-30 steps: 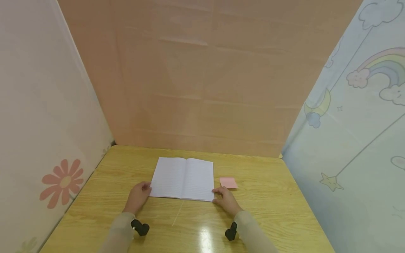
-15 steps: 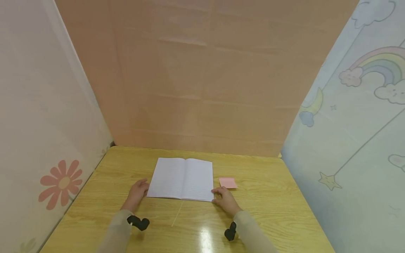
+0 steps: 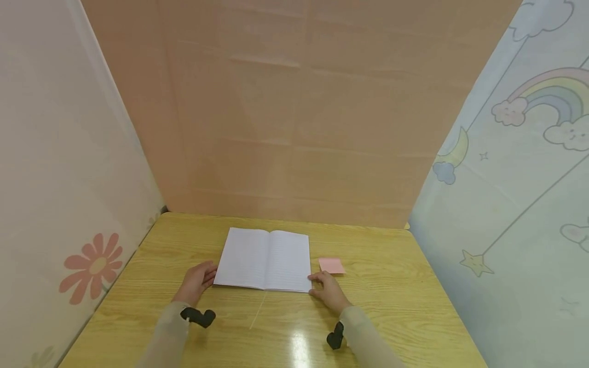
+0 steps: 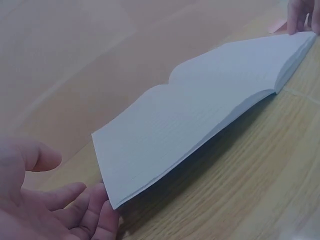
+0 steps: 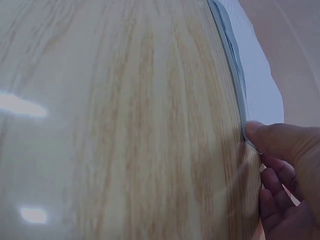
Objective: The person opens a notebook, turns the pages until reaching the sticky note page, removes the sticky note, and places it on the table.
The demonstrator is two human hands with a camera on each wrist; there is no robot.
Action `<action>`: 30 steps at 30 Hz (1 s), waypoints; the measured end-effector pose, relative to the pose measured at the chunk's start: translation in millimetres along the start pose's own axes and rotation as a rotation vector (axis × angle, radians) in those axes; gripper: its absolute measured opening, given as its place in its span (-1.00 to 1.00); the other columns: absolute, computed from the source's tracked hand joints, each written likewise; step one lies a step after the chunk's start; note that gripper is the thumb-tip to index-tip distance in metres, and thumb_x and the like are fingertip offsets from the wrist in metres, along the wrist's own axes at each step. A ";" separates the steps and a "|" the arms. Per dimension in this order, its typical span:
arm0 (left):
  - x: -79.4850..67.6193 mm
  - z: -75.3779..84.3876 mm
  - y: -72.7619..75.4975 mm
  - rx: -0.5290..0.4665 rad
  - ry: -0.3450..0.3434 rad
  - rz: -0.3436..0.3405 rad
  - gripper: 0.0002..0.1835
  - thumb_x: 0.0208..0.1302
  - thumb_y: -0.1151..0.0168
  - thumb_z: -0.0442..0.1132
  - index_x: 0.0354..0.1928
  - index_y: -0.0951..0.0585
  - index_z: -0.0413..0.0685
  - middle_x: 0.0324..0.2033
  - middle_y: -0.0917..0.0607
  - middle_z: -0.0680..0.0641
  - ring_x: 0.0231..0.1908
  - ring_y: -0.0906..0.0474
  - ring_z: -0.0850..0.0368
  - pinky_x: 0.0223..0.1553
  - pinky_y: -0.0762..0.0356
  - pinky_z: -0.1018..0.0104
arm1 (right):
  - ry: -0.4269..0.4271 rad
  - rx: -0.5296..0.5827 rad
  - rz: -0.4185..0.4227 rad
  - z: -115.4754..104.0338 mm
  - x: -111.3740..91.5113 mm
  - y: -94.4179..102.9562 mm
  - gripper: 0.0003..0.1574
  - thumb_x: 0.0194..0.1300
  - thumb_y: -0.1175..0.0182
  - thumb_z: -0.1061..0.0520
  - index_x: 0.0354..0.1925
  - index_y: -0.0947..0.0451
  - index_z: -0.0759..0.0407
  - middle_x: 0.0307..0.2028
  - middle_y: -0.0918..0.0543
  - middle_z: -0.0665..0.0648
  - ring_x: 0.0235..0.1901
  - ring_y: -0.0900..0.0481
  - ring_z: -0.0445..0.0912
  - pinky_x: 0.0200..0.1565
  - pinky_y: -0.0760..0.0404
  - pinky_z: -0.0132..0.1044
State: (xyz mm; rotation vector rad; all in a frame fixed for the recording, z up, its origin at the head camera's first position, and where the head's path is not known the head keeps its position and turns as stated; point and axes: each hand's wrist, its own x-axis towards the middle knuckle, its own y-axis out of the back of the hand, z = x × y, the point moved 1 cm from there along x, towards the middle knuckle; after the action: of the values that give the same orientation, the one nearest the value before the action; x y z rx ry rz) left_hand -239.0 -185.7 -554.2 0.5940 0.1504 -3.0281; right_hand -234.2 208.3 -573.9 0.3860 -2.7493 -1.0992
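Observation:
An open notebook with lined white pages lies across the wooden table. At its left edge is my left hand. In the left wrist view, the fingers of that hand reach to the near left corner, partly beneath it, while the thumb stands apart from the page. A shadow shows under the notebook's left half, which sits a little off the wood. My right hand pinches the near right corner; in the right wrist view its thumb lies on the page edge with the fingers below.
A pink sticky note lies just right of the notebook. From the spine a thin pale ribbon trails toward the front of the table. An orange-brown sheet hangs behind; patterned panels flank both sides.
My left hand has shifted slightly left and its fingers have loosened, straightening by the notebook's left edge. That edge has risen a little. The right hand keeps its place.

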 end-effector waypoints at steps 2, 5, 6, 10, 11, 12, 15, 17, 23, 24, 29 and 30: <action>0.4 1.5 -1.0 -0.007 0.005 -0.001 -0.39 0.49 0.10 -0.11 0.38 -0.17 -0.42 0.17 -0.49 -0.24 0.00 -0.45 0.13 0.10 -0.43 0.28 | 0.006 -0.004 0.002 0.2 -0.1 0.0 -0.56 0.14 -0.37 0.22 0.02 -0.58 0.28 -0.03 -0.56 0.20 0.10 -0.49 0.18 0.20 -0.39 0.14; 2.2 2.3 -2.4 -0.079 0.018 -0.004 -0.42 0.50 0.11 -0.12 0.38 -0.19 -0.41 0.03 -0.57 -0.10 -0.08 -0.46 0.20 0.01 -0.45 0.36 | 0.011 -0.003 0.003 1.1 0.0 -0.3 -0.56 0.15 -0.37 0.22 0.02 -0.58 0.28 -0.04 -0.56 0.20 0.09 -0.50 0.16 0.19 -0.40 0.14; 2.4 2.8 -3.4 -0.121 0.018 -0.016 -0.42 0.50 0.13 -0.13 0.39 -0.17 -0.40 -0.01 -0.57 -0.07 -0.09 -0.45 0.21 -0.01 -0.45 0.38 | 0.013 0.001 0.003 1.4 0.0 -0.5 -0.56 0.15 -0.37 0.22 0.02 -0.58 0.29 -0.04 -0.56 0.20 0.09 -0.50 0.16 0.19 -0.41 0.14; 4.1 4.5 -8.5 -0.268 0.011 -0.079 -0.43 0.54 0.22 -0.16 0.43 -0.11 -0.38 -0.15 -0.58 0.07 -0.11 -0.46 0.24 -0.06 -0.46 0.42 | 0.014 0.011 0.003 3.1 0.5 -1.0 -0.56 0.15 -0.37 0.22 0.02 -0.58 0.29 -0.03 -0.56 0.21 0.10 -0.49 0.17 0.20 -0.40 0.14; 3.8 5.5 -10.3 -0.298 0.004 -0.097 -0.43 0.54 0.23 -0.17 0.44 -0.09 -0.38 -0.17 -0.59 0.08 -0.11 -0.47 0.24 -0.05 -0.46 0.41 | 0.017 0.010 0.005 3.4 0.5 -1.2 -0.56 0.14 -0.37 0.22 0.01 -0.58 0.29 -0.03 -0.57 0.21 0.09 -0.49 0.17 0.19 -0.40 0.15; 3.5 6.5 -12.2 -0.320 0.003 -0.109 -0.46 0.55 0.24 -0.17 0.43 -0.14 -0.34 -0.18 -0.59 0.10 -0.11 -0.47 0.25 -0.05 -0.46 0.40 | 0.017 0.010 0.006 3.6 0.6 -1.1 -0.56 0.14 -0.38 0.21 0.01 -0.58 0.29 -0.03 -0.57 0.21 0.10 -0.49 0.17 0.20 -0.39 0.15; 2.6 10.0 -17.7 -0.372 -0.007 -0.134 -0.60 0.53 0.19 -0.18 0.26 -0.41 -0.18 -0.23 -0.61 0.12 -0.16 -0.49 0.24 -0.08 -0.42 0.37 | 0.021 0.006 0.009 4.8 1.0 -1.1 -0.56 0.14 -0.38 0.21 0.01 -0.58 0.29 -0.02 -0.57 0.22 0.09 -0.50 0.17 0.19 -0.39 0.15; 0.9 13.4 -21.6 -0.408 -0.020 -0.157 -0.69 0.53 0.17 -0.18 0.08 -0.52 -0.09 -0.23 -0.61 0.10 -0.16 -0.49 0.22 -0.08 -0.40 0.34 | 0.023 0.003 0.012 5.3 1.0 -0.8 -0.56 0.14 -0.38 0.21 0.00 -0.59 0.28 -0.03 -0.57 0.21 0.09 -0.50 0.16 0.19 -0.40 0.14; -1.6 24.9 -34.0 -0.496 -0.015 -0.246 -0.74 0.53 0.13 -0.17 -0.03 -0.54 -0.08 -0.18 -0.61 0.03 -0.13 -0.50 0.15 -0.07 -0.45 0.26 | 0.018 0.009 0.008 6.5 0.6 0.0 -0.56 0.13 -0.38 0.21 0.01 -0.59 0.28 -0.02 -0.57 0.20 0.10 -0.50 0.16 0.20 -0.40 0.14; -2.4 27.0 -36.7 -0.501 -0.016 -0.255 -0.75 0.53 0.13 -0.16 -0.01 -0.51 -0.08 -0.18 -0.61 0.03 -0.13 -0.49 0.15 -0.08 -0.45 0.26 | 0.018 0.007 0.006 6.8 0.6 0.0 -0.55 0.13 -0.38 0.21 0.01 -0.59 0.27 -0.02 -0.57 0.20 0.10 -0.50 0.16 0.20 -0.40 0.13; -8.2 34.7 -51.4 -0.471 -0.055 -0.278 -0.62 0.54 0.17 -0.19 0.30 -0.34 -0.08 -0.13 -0.63 0.11 -0.10 -0.51 0.23 -0.06 -0.45 0.28 | 0.010 0.010 -0.002 7.5 0.9 0.3 -0.55 0.14 -0.38 0.19 0.02 -0.58 0.27 -0.01 -0.56 0.19 0.12 -0.48 0.17 0.21 -0.39 0.13; -9.1 35.6 -54.3 -0.453 -0.065 -0.272 -0.58 0.54 0.17 -0.21 0.36 -0.29 -0.10 -0.12 -0.64 0.13 -0.09 -0.52 0.24 -0.05 -0.45 0.27 | 0.008 0.013 -0.002 7.6 0.9 0.2 -0.55 0.14 -0.38 0.19 0.02 -0.58 0.26 0.00 -0.56 0.19 0.12 -0.48 0.17 0.21 -0.39 0.13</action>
State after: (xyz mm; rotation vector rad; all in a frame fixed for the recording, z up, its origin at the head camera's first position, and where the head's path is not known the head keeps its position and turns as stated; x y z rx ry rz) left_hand -247.7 -135.2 -513.3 0.4628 0.9535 -3.0890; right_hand -236.9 213.1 -579.2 0.3945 -2.7508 -1.0790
